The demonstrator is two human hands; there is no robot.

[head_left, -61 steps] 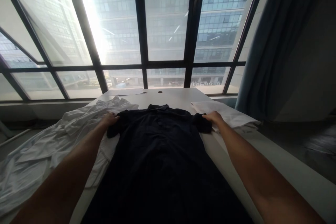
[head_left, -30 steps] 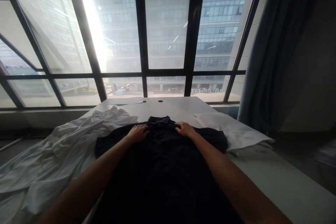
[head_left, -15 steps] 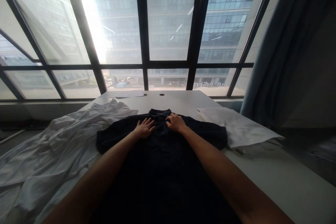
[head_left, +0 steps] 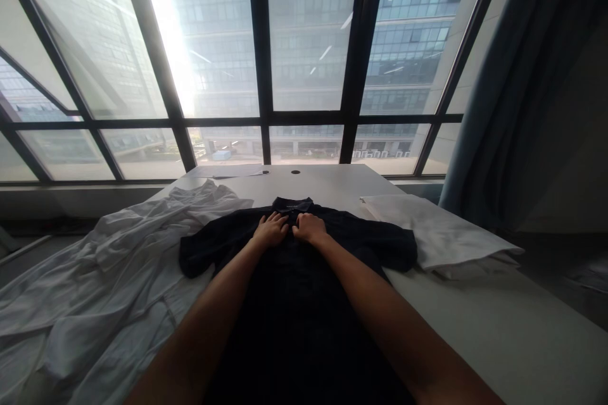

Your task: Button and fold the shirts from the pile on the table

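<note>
A dark short-sleeved shirt (head_left: 294, 266) lies spread on the white table (head_left: 332, 185), its collar (head_left: 293, 204) toward the window and its sleeves out to both sides. My left hand (head_left: 272, 230) rests on the upper chest just left of the front opening, fingers stretched out. Close beside it, my right hand (head_left: 310, 228) is closed, its curled fingers gripping the shirt's front a little below the collar. What exactly lies under those fingers is hidden. The shirt's lower part fades into deep shadow between my forearms.
Rumpled white cloth (head_left: 118, 259) covers the table's left side. Folded white fabric (head_left: 432, 228) sits to the right of the shirt. Thin white sheets (head_left: 232, 171) lie at the far edge, near a dark round hole (head_left: 295, 172). Beyond are windows and a blue-grey curtain (head_left: 489, 139).
My right hand has moved slightly down and inward, its fingers curling closed. My left hand has shifted toward it, and the shirt below the sleeves has drawn narrower.
</note>
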